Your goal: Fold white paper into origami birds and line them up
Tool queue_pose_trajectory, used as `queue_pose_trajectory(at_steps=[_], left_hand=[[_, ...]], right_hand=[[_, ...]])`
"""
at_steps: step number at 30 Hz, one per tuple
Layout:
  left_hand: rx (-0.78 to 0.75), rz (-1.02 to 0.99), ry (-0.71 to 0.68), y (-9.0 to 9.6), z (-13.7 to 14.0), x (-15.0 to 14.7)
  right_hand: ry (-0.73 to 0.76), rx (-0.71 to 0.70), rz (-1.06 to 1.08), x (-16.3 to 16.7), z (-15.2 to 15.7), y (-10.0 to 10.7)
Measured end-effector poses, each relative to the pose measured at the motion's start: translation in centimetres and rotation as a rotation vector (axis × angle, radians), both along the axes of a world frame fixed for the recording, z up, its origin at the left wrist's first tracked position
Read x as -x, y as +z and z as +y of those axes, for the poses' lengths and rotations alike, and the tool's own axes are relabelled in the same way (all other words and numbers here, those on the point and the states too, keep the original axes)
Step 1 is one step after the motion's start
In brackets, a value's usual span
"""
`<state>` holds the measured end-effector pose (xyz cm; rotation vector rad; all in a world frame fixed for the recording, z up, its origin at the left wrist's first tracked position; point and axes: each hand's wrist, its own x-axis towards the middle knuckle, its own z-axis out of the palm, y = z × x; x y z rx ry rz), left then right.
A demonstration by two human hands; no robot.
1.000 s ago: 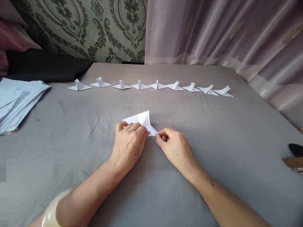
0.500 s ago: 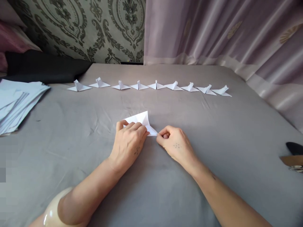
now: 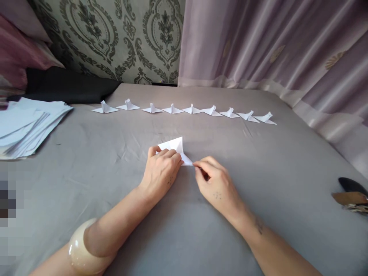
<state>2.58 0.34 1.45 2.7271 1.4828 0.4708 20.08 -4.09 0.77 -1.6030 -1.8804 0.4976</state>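
A partly folded piece of white paper (image 3: 176,144) rests on the grey cloth in front of me, one point standing up and another reaching right. My left hand (image 3: 162,166) is closed over its near left side, fingers curled and holding it down, so that part is hidden. At the sharp right corner, my right hand (image 3: 214,178) has the tips of its thumb and forefinger drawn together on the paper, the other fingers curled in. Beyond both hands, several small folded white paper figures (image 3: 192,109) stand in a row across the cloth.
A stack of white paper sheets (image 3: 27,124) lies at the left, before a black cloth (image 3: 66,84). At the right edge are a brown item (image 3: 349,198) and a dark object (image 3: 352,184), both partly cut off. Purple curtains (image 3: 244,42) hang behind the grey-covered surface (image 3: 184,237).
The view has shifted slightly, so everything sits a little differently. My right hand's fingers have straightened somewhat at the paper's right corner, while my left hand keeps its hold.
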Motion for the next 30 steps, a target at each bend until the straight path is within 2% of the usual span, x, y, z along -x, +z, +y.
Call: queue_pose_trajectory(at_steps=[6, 13, 19, 26, 30], left_hand=[[-0.015, 0.002, 0.001, -0.1, 0.1, -0.1], [-0.006, -0.019, 0.002, -0.4, 0.0, 0.1], [0.006, -0.029, 0.0, -0.4, 0.1, 0.1], [0.022, -0.028, 0.017, -0.2, 0.0, 0.1], [0.023, -0.041, 0.048, -0.2, 0.0, 0.2]], right_hand=[[0.115, -0.064, -0.348, 1.2, -0.9, -0.1], [0.14, -0.055, -0.552, 1.9, -1.2, 0.4], [0.13, -0.05, -0.577, 1.6, -1.5, 0.8], [0.128, -0.099, -0.533, 1.2, -1.2, 0.3], [0.137, -0.07, -0.533, 1.5, -1.3, 0.5]])
